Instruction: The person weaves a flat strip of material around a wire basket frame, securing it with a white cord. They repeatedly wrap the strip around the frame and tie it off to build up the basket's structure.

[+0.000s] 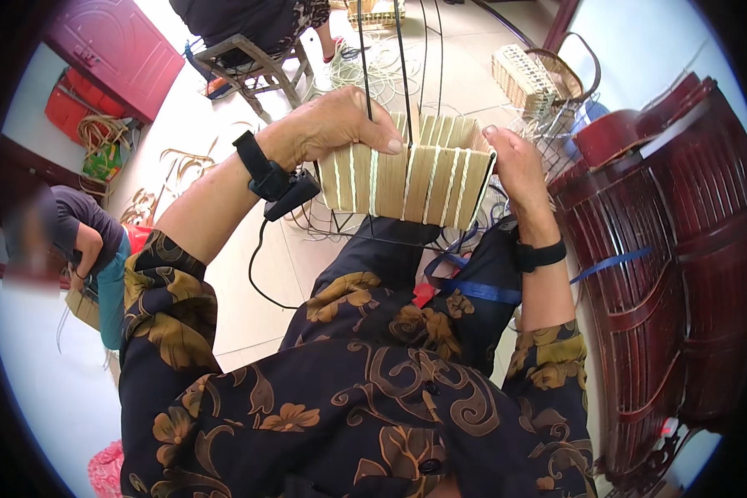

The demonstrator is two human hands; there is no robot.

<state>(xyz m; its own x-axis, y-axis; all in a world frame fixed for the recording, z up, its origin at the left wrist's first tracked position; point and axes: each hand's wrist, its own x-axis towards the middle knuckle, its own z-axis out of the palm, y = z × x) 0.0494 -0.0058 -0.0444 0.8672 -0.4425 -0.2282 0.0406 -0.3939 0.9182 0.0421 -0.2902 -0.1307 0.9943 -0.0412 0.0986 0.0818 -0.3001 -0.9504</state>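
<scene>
Gripping a half-woven basket (407,178) with both hands, held up over the lap, roughly centre of the view. Left hand (336,124) clamped over the basket's top-left rim, fingers curled onto the front face, thumb side near a black wire upright (365,58). Right hand (515,162) pressed against the right edge, fingers closed around the corner. Basket is boxy, flat tan strips laced with pale cord, thin black wire frame sticking up out of it and down below it. Black wrist strap (266,174) with a small device and a cable on the left wrist; black band (539,253) on the right wrist. Blue strip (481,290) lies across the lap below the basket. Dark red wooden chair (672,249) just right of the right arm. Finished baskets (539,79) on the floor beyond. Wooden stool (253,62) top centre-left. Another person (83,241) sits at the left edge, well apart.
</scene>
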